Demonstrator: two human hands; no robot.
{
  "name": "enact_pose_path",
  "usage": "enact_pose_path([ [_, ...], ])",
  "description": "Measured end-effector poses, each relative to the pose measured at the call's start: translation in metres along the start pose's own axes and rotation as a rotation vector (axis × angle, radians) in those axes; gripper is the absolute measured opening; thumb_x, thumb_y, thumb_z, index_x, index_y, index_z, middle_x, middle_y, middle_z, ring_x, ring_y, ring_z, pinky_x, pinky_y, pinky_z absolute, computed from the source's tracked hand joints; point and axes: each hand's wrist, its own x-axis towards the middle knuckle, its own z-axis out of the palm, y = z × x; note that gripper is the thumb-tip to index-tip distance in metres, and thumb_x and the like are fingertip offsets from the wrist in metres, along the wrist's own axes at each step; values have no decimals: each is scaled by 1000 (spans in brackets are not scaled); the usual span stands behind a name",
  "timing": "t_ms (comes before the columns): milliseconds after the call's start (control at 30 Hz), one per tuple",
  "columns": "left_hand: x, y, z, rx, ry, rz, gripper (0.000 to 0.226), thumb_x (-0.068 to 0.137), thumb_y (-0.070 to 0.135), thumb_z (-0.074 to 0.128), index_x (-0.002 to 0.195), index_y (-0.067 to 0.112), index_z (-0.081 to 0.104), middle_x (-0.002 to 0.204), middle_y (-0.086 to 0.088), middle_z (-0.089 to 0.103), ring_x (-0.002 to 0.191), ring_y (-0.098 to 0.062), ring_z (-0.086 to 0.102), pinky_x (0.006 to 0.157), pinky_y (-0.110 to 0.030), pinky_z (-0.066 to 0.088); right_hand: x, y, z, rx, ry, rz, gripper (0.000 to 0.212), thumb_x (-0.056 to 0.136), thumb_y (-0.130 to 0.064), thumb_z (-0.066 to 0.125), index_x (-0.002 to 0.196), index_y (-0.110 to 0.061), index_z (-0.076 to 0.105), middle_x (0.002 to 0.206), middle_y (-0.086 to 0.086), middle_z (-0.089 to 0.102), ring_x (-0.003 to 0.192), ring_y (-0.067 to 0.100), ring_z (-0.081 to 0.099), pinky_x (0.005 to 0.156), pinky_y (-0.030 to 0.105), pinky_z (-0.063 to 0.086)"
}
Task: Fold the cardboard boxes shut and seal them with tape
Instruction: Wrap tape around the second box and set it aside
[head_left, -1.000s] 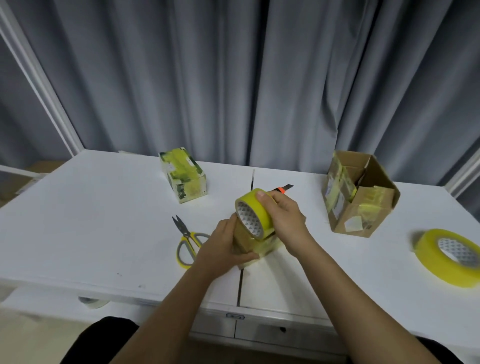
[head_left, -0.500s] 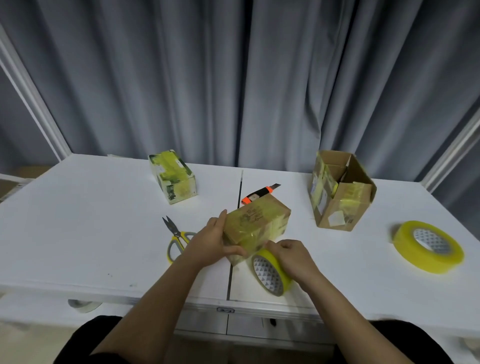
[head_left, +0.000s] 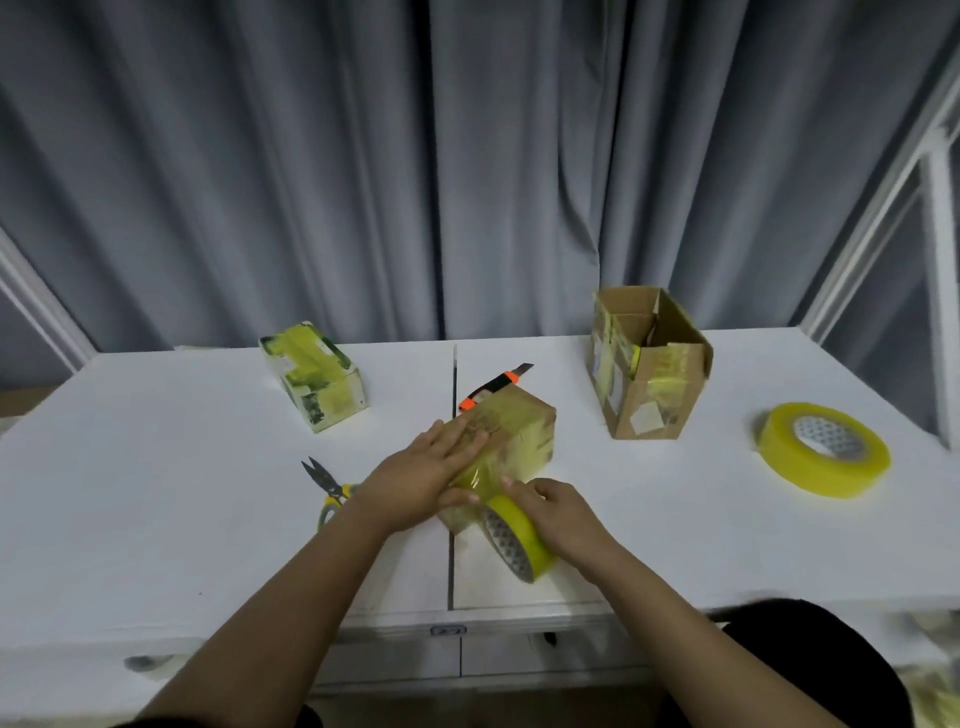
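A small cardboard box (head_left: 524, 431), wrapped in yellow tape, lies at the middle of the white table (head_left: 156, 493). My left hand (head_left: 423, 475) presses flat on its top with straight fingers. My right hand (head_left: 558, 517) grips a yellow tape roll (head_left: 511, 540) at the box's near end, with a strip running from the roll onto the box. A larger cardboard box (head_left: 647, 366) stands with its flaps up at the back right. A taped box (head_left: 314, 374) lies at the back left.
Yellow-handled scissors (head_left: 327, 488) lie just left of my left hand. An orange and black utility knife (head_left: 493, 387) rests behind the small box. A second yellow tape roll (head_left: 823, 449) lies flat at the right. Grey curtains hang behind the table.
My right hand pulled the tape roll from over the box down to its near end. My left hand moved from the box's side onto its top and flattened.
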Motion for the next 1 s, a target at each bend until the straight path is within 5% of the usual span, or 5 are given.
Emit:
enact_pose_path([
  [167,3,-22,-9,-416,-2,23,77,91,40,57,148,35,6,155,19,-6,142,-9,-5,118,-31,9,-14,-6,-2,275,-70,-56,28,91,-42,59,111,-23,59,107,0,67,94,11,65,83,24,50],
  [367,2,-25,-2,-880,266,-55,39,93,23,57,130,31,50,124,14,56,119,-2,50,97,-8,36,-15,-30,-18,506,-139,-405,50,86,7,60,124,-24,49,107,10,65,89,14,64,75,21,50],
  [633,-19,-7,35,-1096,504,-353,11,95,24,55,99,32,60,101,12,63,94,-1,58,75,-12,45,30,-67,2,341,-13,-203,28,85,-39,68,109,-25,61,105,0,65,83,-3,64,70,12,51],
  [800,-26,6,43,-962,216,-316,115,59,48,84,147,22,14,138,9,27,128,-5,32,104,-25,38,33,-61,7,381,62,-184,38,81,-50,67,108,-24,61,107,-7,65,85,-4,63,66,11,46],
  [1000,-25,10,48,-820,322,-369,121,59,53,83,150,20,10,145,2,29,131,-12,34,100,-27,36,23,-76,-3,427,86,-239,17,83,-33,71,99,-28,71,108,-6,69,99,13,65,84,27,53],
])
